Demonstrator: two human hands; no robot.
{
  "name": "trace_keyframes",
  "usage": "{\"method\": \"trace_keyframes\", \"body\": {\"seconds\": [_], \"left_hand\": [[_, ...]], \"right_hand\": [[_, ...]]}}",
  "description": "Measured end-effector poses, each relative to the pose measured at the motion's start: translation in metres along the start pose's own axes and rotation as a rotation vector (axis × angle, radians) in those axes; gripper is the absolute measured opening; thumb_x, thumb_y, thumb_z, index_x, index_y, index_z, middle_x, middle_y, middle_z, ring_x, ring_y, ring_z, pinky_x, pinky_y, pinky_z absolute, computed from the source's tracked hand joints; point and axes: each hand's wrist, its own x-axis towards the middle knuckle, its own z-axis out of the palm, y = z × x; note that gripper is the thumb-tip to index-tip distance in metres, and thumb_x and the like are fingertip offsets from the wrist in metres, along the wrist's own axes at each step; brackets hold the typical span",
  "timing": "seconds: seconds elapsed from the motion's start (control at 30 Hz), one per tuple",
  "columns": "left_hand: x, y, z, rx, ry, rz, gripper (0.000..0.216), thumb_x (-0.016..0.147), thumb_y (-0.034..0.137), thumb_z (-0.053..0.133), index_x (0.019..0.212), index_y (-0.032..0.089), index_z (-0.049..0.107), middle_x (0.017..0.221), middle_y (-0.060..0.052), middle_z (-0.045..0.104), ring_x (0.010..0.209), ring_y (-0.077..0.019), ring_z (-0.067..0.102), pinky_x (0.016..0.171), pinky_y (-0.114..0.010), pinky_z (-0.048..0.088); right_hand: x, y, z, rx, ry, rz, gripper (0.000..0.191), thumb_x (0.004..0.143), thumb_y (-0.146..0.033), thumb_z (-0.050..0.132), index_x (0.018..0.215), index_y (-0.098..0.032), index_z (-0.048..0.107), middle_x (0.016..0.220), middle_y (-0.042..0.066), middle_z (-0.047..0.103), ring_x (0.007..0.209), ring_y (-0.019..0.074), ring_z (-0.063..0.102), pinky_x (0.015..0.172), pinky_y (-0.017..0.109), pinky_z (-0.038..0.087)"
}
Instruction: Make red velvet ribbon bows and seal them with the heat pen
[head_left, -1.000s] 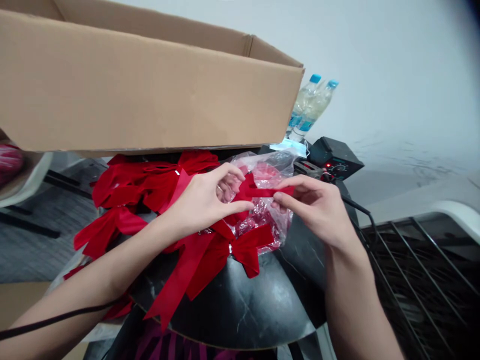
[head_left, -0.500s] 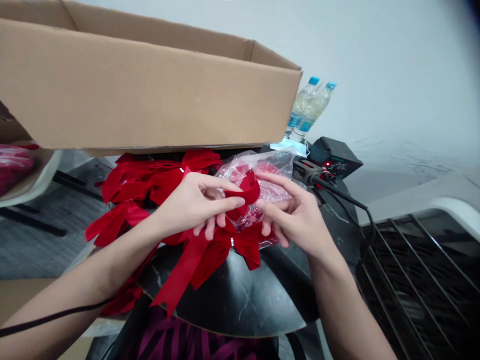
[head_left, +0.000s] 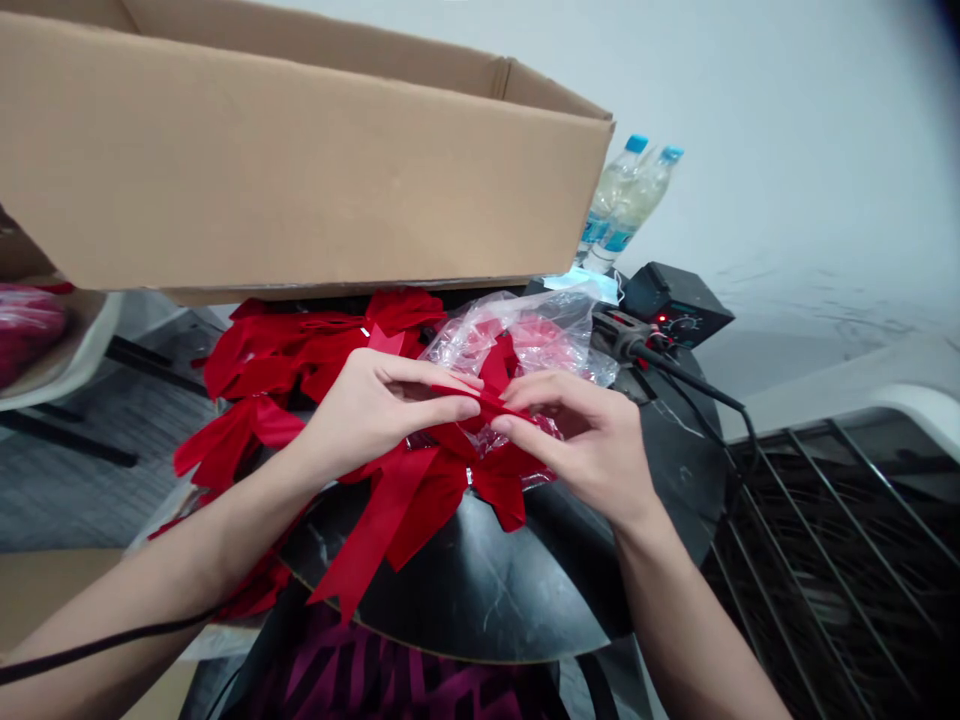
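Our ribbon [head_left: 493,401] has flattened from its curl of half a second ago; left hand [head_left: 379,405] and right hand [head_left: 589,435] both pinch it, above the plastic bag [head_left: 559,345]. Formed bows [head_left: 501,490] lie on the table [head_left: 517,610]; ours looks unfinished.

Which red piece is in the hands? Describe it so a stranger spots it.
Find the carton, then the black table in front. Over it, the left hand and right hand pinch the ribbon between them; unlike the bows nearby, it is held.
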Motion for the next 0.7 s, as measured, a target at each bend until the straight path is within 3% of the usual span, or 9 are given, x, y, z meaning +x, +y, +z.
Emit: {"method": "trace_keyframes", "body": {"seconds": [0.2, 0.37, 0.53, 0.7], "left_hand": [[-0.008, 0.003, 0.005, -0.043, 0.045, -0.019, 0.027, 0.072, 0.021, 0.09, 0.099, 0.023, 0.084, 0.09, -0.002, 0.084, 0.08, -0.0208, 0.081, 0.082, -0.029, 0.068], [-0.016, 0.011, 0.008, -0.015, 0.071, 0.002, 0.022, 0.077, 0.025, 0.087, 0.098, 0.021, 0.084, 0.088, -0.002, 0.084, 0.079, -0.02, 0.081, 0.08, -0.027, 0.068], [-0.023, 0.017, 0.012, 0.109, 0.092, 0.108, 0.014, 0.079, 0.019, 0.084, 0.093, 0.023, 0.085, 0.089, 0.001, 0.084, 0.083, -0.0153, 0.08, 0.08, -0.017, 0.064], [-0.031, 0.021, 0.014, 0.157, 0.079, 0.098, 0.014, 0.081, 0.021, 0.083, 0.094, 0.025, 0.085, 0.088, 0.002, 0.084, 0.08, -0.0149, 0.08, 0.078, -0.018, 0.064]], "right_hand": [[-0.004, -0.006, 0.004, 0.069, 0.04, 0.146, 0.017, 0.087, -0.031, 0.079, 0.103, -0.03, 0.073, 0.089, 0.0, 0.075, 0.072, 0.018, 0.07, 0.062, 0.032, 0.056], [-0.003, -0.01, 0.001, 0.081, -0.034, 0.131, 0.019, 0.09, -0.029, 0.076, 0.11, -0.028, 0.075, 0.106, 0.003, 0.077, 0.092, 0.0202, 0.072, 0.079, 0.034, 0.06], [-0.003, -0.019, -0.004, 0.151, -0.173, 0.203, 0.035, 0.088, -0.031, 0.079, 0.122, -0.026, 0.072, 0.115, 0.003, 0.076, 0.103, 0.0195, 0.073, 0.09, 0.031, 0.06], [-0.005, -0.027, -0.004, 0.017, -0.182, 0.179, 0.012, 0.093, -0.034, 0.074, 0.098, -0.024, 0.079, 0.083, -0.002, 0.077, 0.068, 0.0114, 0.07, 0.069, 0.024, 0.056]]}}
